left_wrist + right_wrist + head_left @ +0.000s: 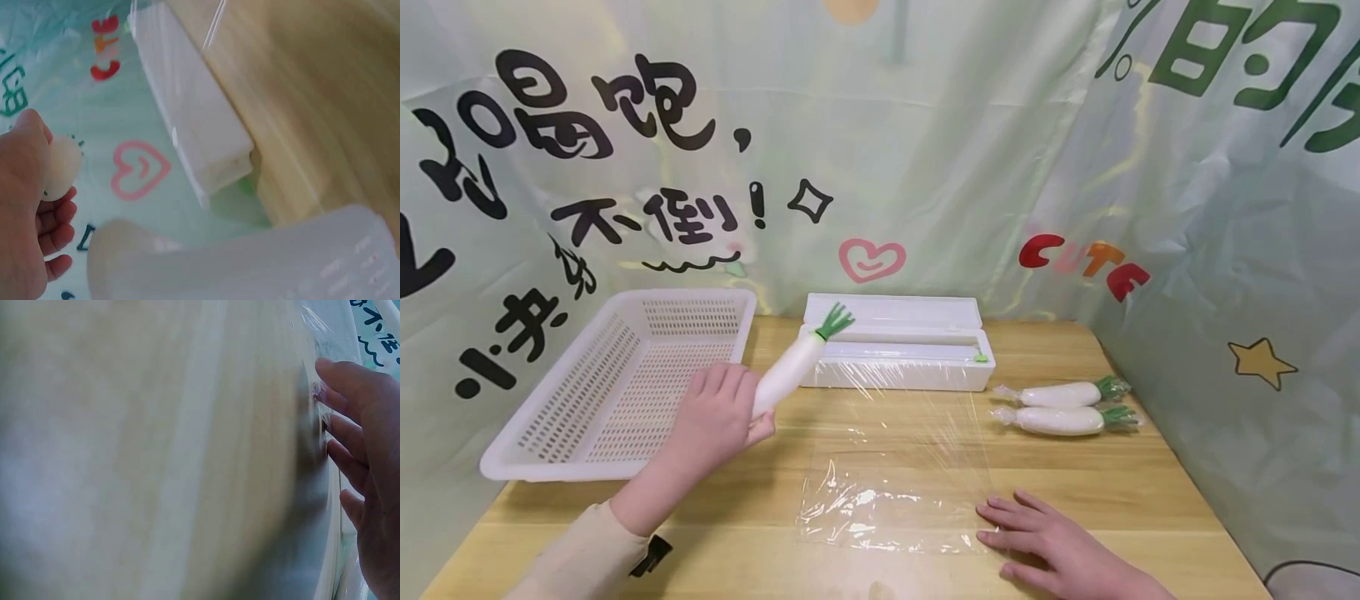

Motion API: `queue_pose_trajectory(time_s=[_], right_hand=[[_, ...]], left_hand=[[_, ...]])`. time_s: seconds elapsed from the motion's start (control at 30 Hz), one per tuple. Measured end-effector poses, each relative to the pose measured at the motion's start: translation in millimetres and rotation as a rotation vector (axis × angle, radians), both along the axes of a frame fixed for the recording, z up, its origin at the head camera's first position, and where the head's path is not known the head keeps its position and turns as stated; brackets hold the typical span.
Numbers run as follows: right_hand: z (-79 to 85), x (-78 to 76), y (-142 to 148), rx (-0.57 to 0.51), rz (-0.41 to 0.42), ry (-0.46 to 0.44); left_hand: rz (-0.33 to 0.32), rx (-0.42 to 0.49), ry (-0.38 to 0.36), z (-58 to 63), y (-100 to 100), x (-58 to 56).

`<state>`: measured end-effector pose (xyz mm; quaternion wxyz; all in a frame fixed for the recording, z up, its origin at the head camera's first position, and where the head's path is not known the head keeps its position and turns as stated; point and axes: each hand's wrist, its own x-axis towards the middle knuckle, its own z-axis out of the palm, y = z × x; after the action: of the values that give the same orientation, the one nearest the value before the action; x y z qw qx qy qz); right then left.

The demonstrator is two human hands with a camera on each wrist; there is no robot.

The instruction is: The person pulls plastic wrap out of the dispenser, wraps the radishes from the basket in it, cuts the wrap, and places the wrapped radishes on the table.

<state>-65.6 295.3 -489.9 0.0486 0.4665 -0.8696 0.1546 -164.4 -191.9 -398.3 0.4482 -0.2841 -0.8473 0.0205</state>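
My left hand [715, 408] grips a white radish [792, 367] by its lower end, raised beside the basket, its green stem tuft tilted up to the right. In the left wrist view only the radish's round end [64, 167] shows between thumb and fingers. A clear sheet of cling film [880, 483] stretches from the white film dispenser [902, 377] toward the front of the table. My right hand [1060, 542] lies with fingers spread at the film's front right corner. Whether its fingertips press the film or the wood is hard to tell.
A white perforated basket [493, 460] stands at the left of the wooden table [745, 533]. Two film-wrapped radishes, a rear one [1060, 394] and a front one [1052, 421], lie side by side at the right. A printed cloth [940, 167] hangs behind the table.
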Motion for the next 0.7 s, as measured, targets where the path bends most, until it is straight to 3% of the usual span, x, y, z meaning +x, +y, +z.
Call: queue_pose_trajectory(time_s=[0.27, 0.7], right_hand=[[0.7, -0.3, -0.5, -0.004, 0.011, 0.0], [-0.6, 0.2, 0.3, 0.008, -0.016, 0.017]], left_hand=[[-0.154, -0.132, 0.036, -15.9, 19.3, -3.6], [-0.286, -0.35, -0.016, -37.0, 54.8, -8.0]])
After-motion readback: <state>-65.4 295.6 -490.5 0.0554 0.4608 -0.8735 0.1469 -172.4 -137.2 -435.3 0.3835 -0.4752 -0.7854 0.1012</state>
